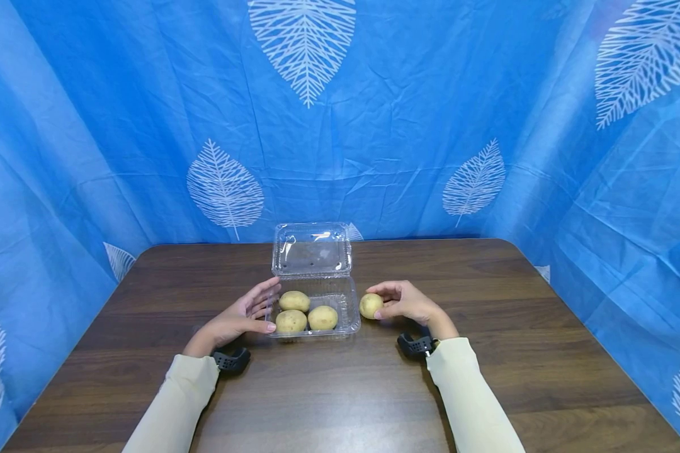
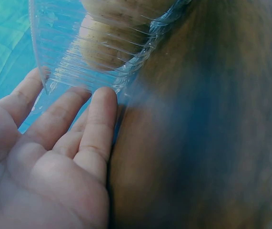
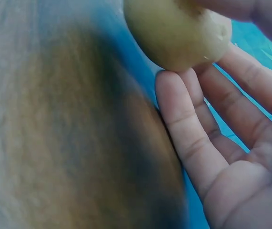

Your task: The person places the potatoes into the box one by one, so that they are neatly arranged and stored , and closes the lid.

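Observation:
A clear plastic clamshell box stands on the table with its lid raised at the back. Three potatoes lie in its left and middle part. My left hand is at the box's left side, thumb by the front corner. In the left wrist view its nearly straight fingers touch the ribbed wall. Just right of the box, my right hand pinches another potato between thumb and fingers. The right wrist view shows this potato above the lower fingertips.
The brown wooden table extends around the box on all sides. Behind it hangs a blue curtain with white leaf prints. A black wrist strap is on the left wrist, and another black strap is on the right.

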`<action>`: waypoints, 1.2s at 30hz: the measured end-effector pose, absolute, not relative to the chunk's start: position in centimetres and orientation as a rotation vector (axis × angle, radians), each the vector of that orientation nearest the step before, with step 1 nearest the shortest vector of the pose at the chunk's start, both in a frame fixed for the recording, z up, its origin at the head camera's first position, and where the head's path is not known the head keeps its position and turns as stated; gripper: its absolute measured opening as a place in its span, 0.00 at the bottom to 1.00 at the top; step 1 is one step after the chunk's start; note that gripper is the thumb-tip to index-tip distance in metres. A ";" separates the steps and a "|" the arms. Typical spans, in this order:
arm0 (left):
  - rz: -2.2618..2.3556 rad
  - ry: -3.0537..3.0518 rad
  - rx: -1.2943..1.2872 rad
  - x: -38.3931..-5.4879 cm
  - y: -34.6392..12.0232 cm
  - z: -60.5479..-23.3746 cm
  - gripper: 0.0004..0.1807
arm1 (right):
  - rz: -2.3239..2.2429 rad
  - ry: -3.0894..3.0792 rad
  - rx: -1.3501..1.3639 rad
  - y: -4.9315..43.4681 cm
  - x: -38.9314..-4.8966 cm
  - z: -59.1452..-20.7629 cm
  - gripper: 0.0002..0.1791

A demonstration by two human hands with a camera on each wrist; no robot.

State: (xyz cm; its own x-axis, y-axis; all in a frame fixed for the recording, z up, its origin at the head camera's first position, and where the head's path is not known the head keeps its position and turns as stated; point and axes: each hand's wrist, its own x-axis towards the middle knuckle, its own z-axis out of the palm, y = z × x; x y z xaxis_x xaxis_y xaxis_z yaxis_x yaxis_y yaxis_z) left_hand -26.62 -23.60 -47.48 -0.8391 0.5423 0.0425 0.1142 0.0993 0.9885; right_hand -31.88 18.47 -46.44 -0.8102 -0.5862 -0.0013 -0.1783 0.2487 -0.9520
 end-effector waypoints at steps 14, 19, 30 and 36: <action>1.797 2.042 0.645 -26.6 -23.6 -47.3 0.59 | -1.716 2.265 -0.606 18.2 -31.9 -46.4 0.30; 1.798 2.040 0.642 -26.6 -23.5 -47.3 0.59 | -1.753 2.291 -0.569 17.9 -32.0 -46.3 0.30; 1.804 2.038 0.644 -26.6 -23.5 -47.2 0.59 | -1.859 2.287 -0.569 17.2 -31.8 -45.3 0.29; 1.801 2.036 0.632 -26.5 -23.4 -47.1 0.60 | -1.877 2.284 -0.592 16.7 -31.6 -45.0 0.28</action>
State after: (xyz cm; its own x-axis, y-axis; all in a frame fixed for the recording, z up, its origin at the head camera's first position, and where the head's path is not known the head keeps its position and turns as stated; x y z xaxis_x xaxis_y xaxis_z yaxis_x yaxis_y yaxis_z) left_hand -26.47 -23.44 -47.08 -0.8398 0.5419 0.0326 0.0985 0.0930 0.9908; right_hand -31.58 16.69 -45.03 -0.9153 -0.3748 0.1476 -0.2175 0.1514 -0.9643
